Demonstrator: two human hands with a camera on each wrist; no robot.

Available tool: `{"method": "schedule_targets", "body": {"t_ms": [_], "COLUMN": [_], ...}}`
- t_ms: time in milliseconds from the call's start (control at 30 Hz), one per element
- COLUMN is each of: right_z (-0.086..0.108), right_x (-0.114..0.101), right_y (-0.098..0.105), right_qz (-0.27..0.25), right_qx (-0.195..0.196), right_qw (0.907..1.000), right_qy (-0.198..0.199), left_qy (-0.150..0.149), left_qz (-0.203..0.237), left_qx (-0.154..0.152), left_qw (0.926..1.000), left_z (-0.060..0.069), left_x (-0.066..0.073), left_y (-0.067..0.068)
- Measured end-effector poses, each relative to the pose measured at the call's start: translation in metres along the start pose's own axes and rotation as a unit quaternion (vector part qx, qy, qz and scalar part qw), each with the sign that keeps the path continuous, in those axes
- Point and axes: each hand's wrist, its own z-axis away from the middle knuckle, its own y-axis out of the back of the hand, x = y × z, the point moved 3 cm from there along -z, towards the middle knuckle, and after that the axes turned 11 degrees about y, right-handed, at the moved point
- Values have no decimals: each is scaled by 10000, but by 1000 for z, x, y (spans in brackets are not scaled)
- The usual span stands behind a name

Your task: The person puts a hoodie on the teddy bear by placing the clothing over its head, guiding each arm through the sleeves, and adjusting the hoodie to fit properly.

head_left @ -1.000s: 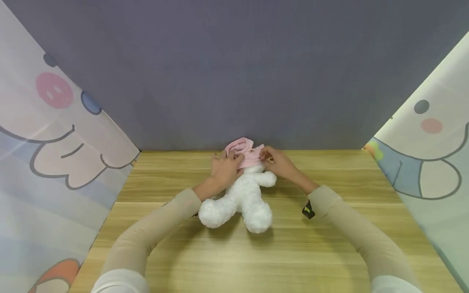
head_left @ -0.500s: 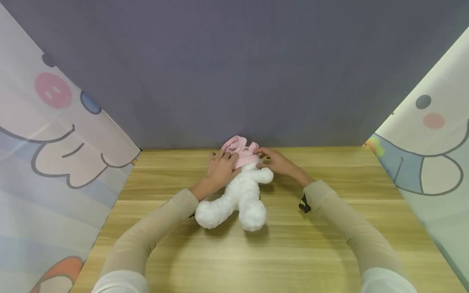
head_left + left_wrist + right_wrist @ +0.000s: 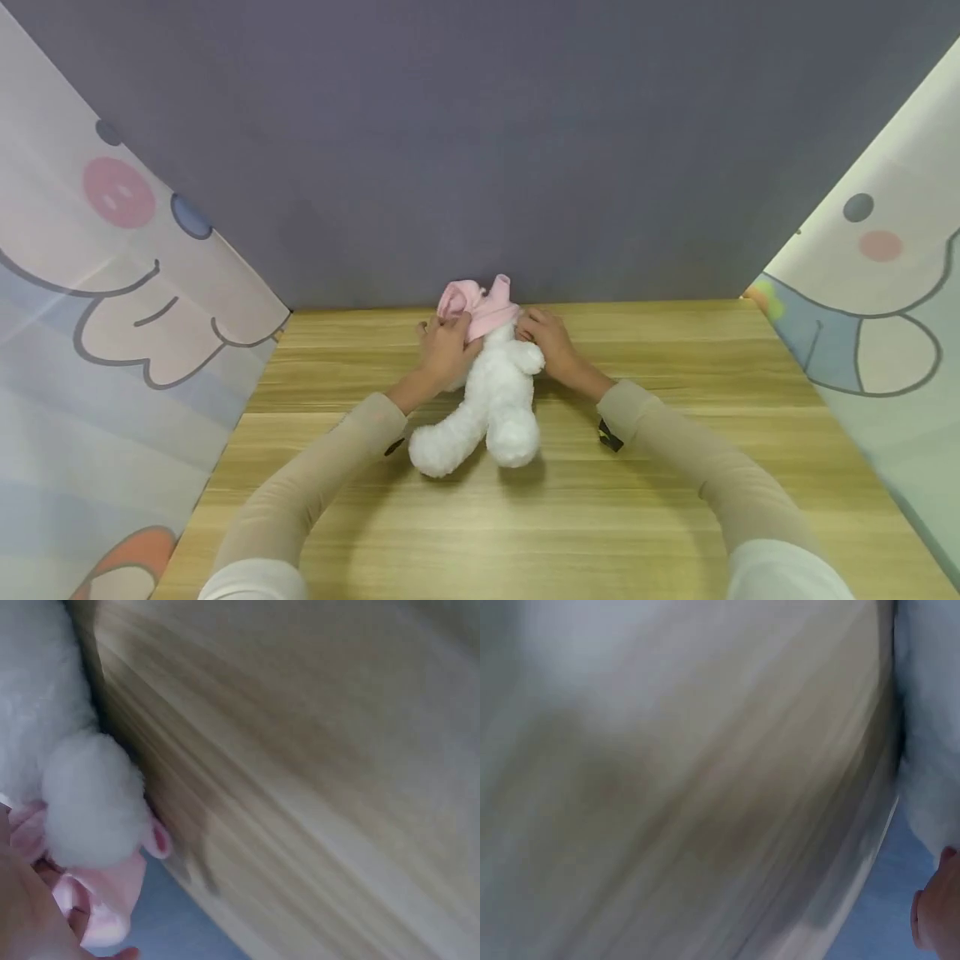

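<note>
A white plush toy (image 3: 498,387) lies on the table with its legs toward the near edge. Pink cloth (image 3: 491,310) covers its head end, with folds standing up at the back. The left hand (image 3: 444,350) grips the cloth's left side; in the left wrist view its fingers curl into the pink cloth (image 3: 120,889) beside a white limb (image 3: 94,799). On the other side, the right hand (image 3: 551,343) has curled fingers pinching at the toy's head or the cloth's lower edge, just above the toy's arm. Its fingertips are partly hidden.
The wooden table (image 3: 637,500) meets a dark grey wall (image 3: 510,150) right behind the pink cloth. Printed cartoon sheets hang at the left (image 3: 45,350) and right (image 3: 900,275). A black and yellow item (image 3: 610,436) sits at the right cuff.
The toy's head end and the pink cloth have shifted left. The right hand has moved left and lower, from the cloth's right edge to beside the toy's head, its fingers now more curled.
</note>
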Motion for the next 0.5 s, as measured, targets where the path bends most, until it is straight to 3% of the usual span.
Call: {"method": "schedule_targets", "body": {"t_ms": [33,100,200,300,400,500], "right_z": [0,-2,-7,-13,-21,-30], "right_x": [-2,-5,1,9,13,15], "right_y": [-1,1,12,24,30,28], "right_qz": [-28,519,-228,-927,-1081,-987], "right_qx": [76,-66,-435,-1097,-1828,-2060], "right_qw": [9999,9974,9986,9856,9729,9713], "right_qy": [80,498,-184,-892,-913,-665], "left_qy": [93,235,312,441,476,269], "left_qz": [72,199,443,553,536,721], "left_qx": [-7,-61,-243,-444,-552,-504], "left_qw": [9999,9995,9982,9965,9959,9958], "left_z": [0,-1,-2,-3,-3,-5], "left_x": [-2,-6,-8,-11,-13,-14], "left_y": [0,0,5,11,17,20]}}
